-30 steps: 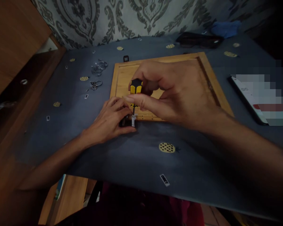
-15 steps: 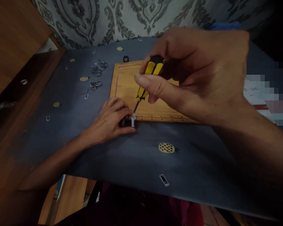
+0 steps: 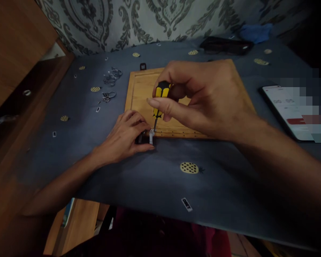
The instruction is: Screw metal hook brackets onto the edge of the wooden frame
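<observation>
My right hand [image 3: 203,98] pinches a small screwdriver [image 3: 159,98] with a yellow and black handle, its tip resting on a small silver metal part [image 3: 151,136]. My left hand [image 3: 124,137] lies on the blue cloth and presses that part down between thumb and fingers, at the near left corner of the wooden board [image 3: 141,87]. A dark piece under the left fingers is mostly hidden.
A heap of metal rings [image 3: 112,76] and a smaller cluster [image 3: 107,96] lie left of the board. A phone [image 3: 286,110] with a lit screen rests at the right. A black case [image 3: 224,44] and blue cloth [image 3: 255,32] sit at the back.
My right hand lifted the screwdriver up and toward me, then brought it back down; its tip is on the metal part again. My left hand has stayed put.
</observation>
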A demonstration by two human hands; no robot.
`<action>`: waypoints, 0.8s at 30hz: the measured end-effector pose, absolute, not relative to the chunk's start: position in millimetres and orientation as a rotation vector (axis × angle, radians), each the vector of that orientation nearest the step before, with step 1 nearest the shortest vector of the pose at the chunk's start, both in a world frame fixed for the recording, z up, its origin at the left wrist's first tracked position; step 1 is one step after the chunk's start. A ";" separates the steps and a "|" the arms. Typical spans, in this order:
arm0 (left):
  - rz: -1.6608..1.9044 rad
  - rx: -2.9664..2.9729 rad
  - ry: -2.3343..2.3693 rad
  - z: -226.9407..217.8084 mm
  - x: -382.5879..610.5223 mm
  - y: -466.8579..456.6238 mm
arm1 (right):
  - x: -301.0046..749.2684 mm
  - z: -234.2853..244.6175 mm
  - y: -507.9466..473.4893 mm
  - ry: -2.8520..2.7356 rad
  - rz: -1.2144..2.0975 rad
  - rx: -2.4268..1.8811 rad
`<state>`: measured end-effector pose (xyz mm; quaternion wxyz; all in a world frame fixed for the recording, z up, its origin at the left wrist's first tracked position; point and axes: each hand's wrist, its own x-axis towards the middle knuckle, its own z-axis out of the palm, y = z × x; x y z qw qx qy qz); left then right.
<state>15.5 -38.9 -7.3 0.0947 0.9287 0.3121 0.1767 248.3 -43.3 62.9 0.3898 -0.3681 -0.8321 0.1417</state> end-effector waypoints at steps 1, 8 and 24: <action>0.510 2.751 0.935 -7.3 15.8 -39.1 | 247.6 62.5 -43.2 -2.113 0.374 -0.927; 0.447 2.701 0.953 12.0 9.2 -36.7 | 241.9 57.5 -42.6 -2.055 0.436 -0.922; 0.841 2.379 1.863 20.2 -107.6 47.9 | 246.6 57.0 -53.5 -2.056 0.347 -0.870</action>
